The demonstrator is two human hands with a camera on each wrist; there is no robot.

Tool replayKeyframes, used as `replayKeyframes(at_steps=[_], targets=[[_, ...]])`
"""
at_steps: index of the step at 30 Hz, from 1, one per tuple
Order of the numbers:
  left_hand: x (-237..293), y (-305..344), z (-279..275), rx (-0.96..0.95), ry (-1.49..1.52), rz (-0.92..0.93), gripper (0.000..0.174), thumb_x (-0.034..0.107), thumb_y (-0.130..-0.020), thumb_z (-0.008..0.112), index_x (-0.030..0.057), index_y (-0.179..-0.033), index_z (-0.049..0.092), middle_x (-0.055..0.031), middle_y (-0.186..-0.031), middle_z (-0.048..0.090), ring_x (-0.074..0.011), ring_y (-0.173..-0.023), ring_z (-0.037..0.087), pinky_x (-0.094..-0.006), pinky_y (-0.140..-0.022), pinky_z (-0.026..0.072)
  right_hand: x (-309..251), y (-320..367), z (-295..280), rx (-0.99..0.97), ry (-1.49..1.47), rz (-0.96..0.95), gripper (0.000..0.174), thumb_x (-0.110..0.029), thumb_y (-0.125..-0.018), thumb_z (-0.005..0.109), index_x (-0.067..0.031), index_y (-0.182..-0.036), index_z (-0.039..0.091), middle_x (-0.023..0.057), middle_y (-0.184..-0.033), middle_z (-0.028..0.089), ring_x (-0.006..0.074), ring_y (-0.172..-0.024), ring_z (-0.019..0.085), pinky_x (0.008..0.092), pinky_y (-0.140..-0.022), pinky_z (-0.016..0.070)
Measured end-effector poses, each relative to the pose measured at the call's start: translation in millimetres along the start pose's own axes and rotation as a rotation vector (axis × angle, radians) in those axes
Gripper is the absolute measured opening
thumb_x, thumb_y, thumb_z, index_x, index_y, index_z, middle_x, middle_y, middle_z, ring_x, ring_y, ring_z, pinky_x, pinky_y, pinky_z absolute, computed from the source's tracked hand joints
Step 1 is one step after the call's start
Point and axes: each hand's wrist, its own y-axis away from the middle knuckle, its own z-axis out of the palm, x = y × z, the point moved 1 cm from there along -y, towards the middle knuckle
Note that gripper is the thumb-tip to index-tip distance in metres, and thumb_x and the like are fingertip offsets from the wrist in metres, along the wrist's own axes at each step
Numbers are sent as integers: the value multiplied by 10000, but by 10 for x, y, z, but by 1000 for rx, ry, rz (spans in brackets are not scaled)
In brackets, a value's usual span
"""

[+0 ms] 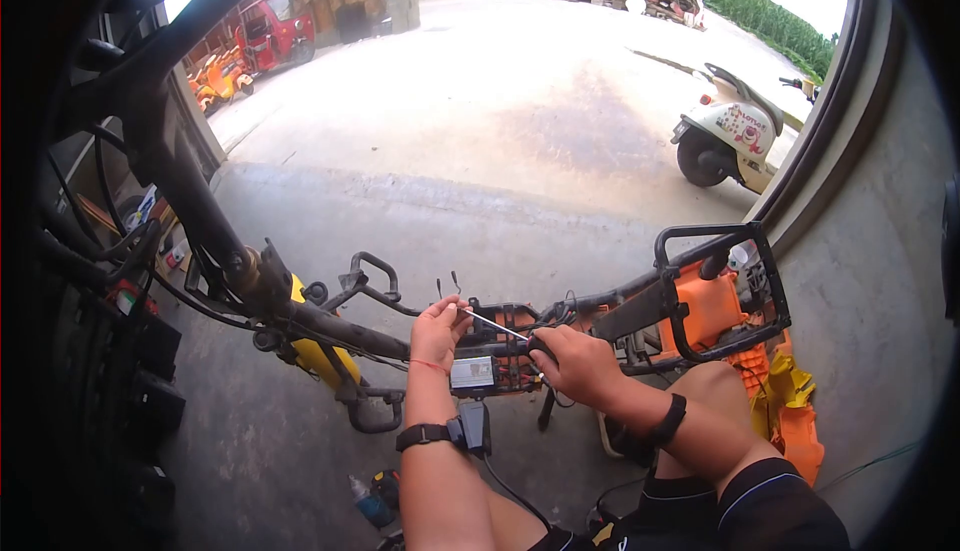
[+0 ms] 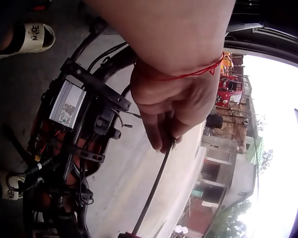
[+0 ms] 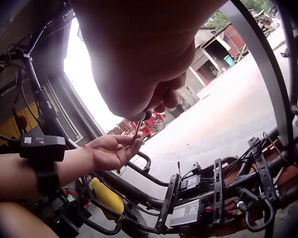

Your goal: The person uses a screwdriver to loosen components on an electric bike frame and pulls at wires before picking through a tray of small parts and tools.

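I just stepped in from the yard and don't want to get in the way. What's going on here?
Someone is holding what looks like a screwdriver above a bare vehicle frame. The right hand grips its handle, and the fingers of the left hand pinch the far end of its shaft. At this moment it isn't touching the frame, where a silver box sits exposed below the hands.

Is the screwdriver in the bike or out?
Out: the left hand holds the screwdriver's tip above the frame; the right hand grips its handle.
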Motion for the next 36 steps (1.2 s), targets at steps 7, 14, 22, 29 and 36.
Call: replayKeyframes(at_steps=[7, 14, 22, 29, 36], targets=[[62, 75, 41, 21, -96, 11, 198, 83, -1017, 500, 13, -1189, 572, -99, -1051, 648, -207, -961, 664, -318, -797, 582, 65, -184, -103, 38, 73, -193, 216, -197, -847, 690, -86, -1021, 627, 78, -846, 625, 277, -766, 646, 400, -626, 516], [-3, 1, 246, 133, 135, 96, 241, 113, -1026, 490, 44, -1256, 472, -93, -1102, 604, -220, -985, 655, -339, -793, 564, 117, -355, -64, -75, -131, 42, 229, -252, -857, 667, -89, -1017, 648, 121, -902, 670, 314, -830, 676, 427, -720, 533], [-993, -412, 327, 276, 719, 122, 165, 130, -1010, 531, 49, -1154, 536, -70, -1038, 657, -215, -955, 670, -337, -845, 562, 145, -497, -8, -229, 7, 165, 268, -194, -826, 626, -38, -1041, 660, 154, -995, 673, 332, -908, 666, 432, -799, 529], [-2104, -510, 408, 409, 1157, -45, 150, 164, -1010, 545, 36, -1055, 610, -73, -1015, 692, -166, -939, 672, -312, -843, 562, 394, -419, 336, -418, 268, 60, 225, -177, -821, 605, -55, -996, 676, 132, -930, 663, 315, -890, 656, 436, -785, 537], [-2241, -672, 486, 475, 1317, -43, 171, 202, -992, 597, 40, -1045, 608, -73, -985, 683, -159, -889, 674, -293, -819, 576, 516, -480, 600, -504, 291, 72, 260, -175, -828, 604, -59, -1051, 673, 128, -932, 654, 323, -890, 648, 431, -778, 525]])
